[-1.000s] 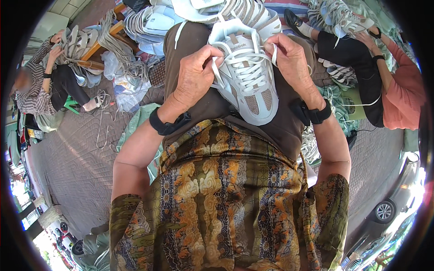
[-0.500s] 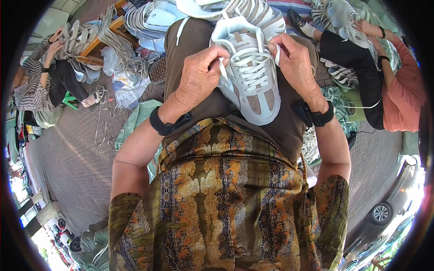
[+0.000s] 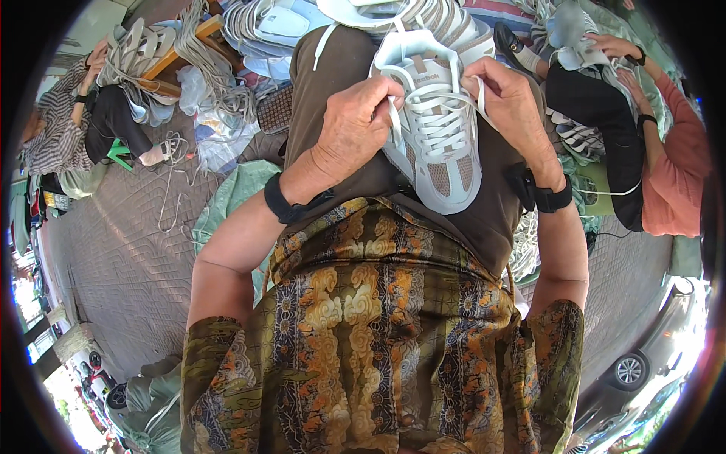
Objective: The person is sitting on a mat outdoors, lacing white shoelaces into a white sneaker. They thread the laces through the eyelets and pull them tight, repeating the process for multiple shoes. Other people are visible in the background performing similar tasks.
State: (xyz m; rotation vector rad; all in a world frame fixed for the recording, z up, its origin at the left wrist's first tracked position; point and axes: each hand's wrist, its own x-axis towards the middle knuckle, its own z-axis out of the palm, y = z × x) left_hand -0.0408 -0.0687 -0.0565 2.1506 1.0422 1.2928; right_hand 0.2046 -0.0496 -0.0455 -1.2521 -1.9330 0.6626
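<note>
A grey and white sneaker (image 3: 446,178) rests on my lap between my knees, its toe toward me. White laces (image 3: 442,125) criss-cross its tongue up to the collar. At the shoe's left side my left hand (image 3: 355,121) is closed, pinching one end of the shoelace. My right hand (image 3: 508,106) pinches the other lace end on the right side. Both lace ends stand out from the upper eyelets. Each of my wrists carries a black strap.
Stacked shoe uppers (image 3: 283,26) lie beyond my knees, beside a wooden frame (image 3: 204,38). A co-worker in a striped top (image 3: 57,147) sits at left, another in a pink top (image 3: 677,174) at right. Plastic bags (image 3: 223,136) and a green sack (image 3: 231,200) lie on the paved ground.
The sneaker and both hands sit slightly further right and lower in the picture, as does much of the scene. Both hands keep their pinch on the lace ends.
</note>
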